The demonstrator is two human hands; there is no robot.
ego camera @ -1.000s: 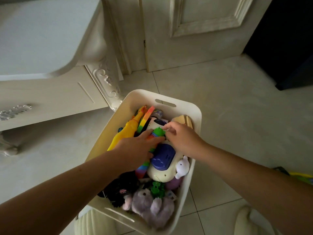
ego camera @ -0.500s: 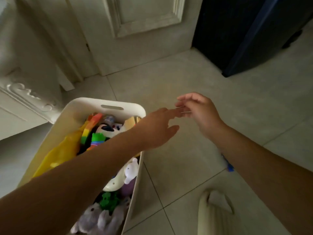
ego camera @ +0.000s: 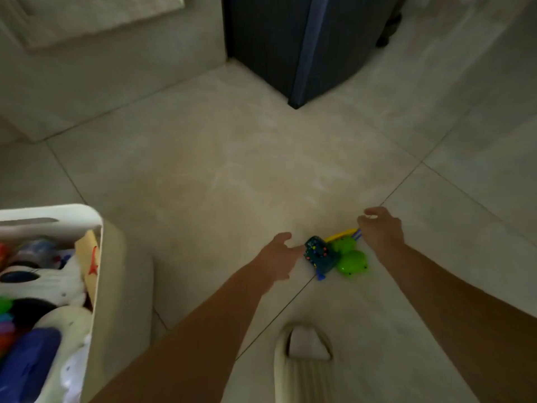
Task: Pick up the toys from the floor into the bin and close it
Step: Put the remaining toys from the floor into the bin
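two hands in view, one left hand point(ego camera: 276, 257) and one right hand point(ego camera: 383, 231); one white bin point(ego camera: 96, 225); one dark speckled toy point(ego camera: 318, 254); two green round toys point(ego camera: 353, 263); one yellow curved piece point(ego camera: 340, 234); one pale slipper point(ego camera: 302, 362); one dark cabinet point(ego camera: 276, 39).

A dark cabinet point(ego camera: 276, 39) with a blue strip stands ahead of me, a pale panelled door point(ego camera: 87, 21) to its left, my cream slipper point(ego camera: 302, 379) down below

Pale tiled floor point(ego camera: 261, 170), thin dark joints running across it. A white bin point(ego camera: 87, 213) stands at lower left. Low and right of centre lie a dark spotted toy point(ego camera: 318, 253), a green toy point(ego camera: 351, 261) touching it, and a yellow piece point(ego camera: 340, 235). A dark cabinet point(ego camera: 276, 39) stands at top centre, and a slipper point(ego camera: 302, 370) at the bottom.
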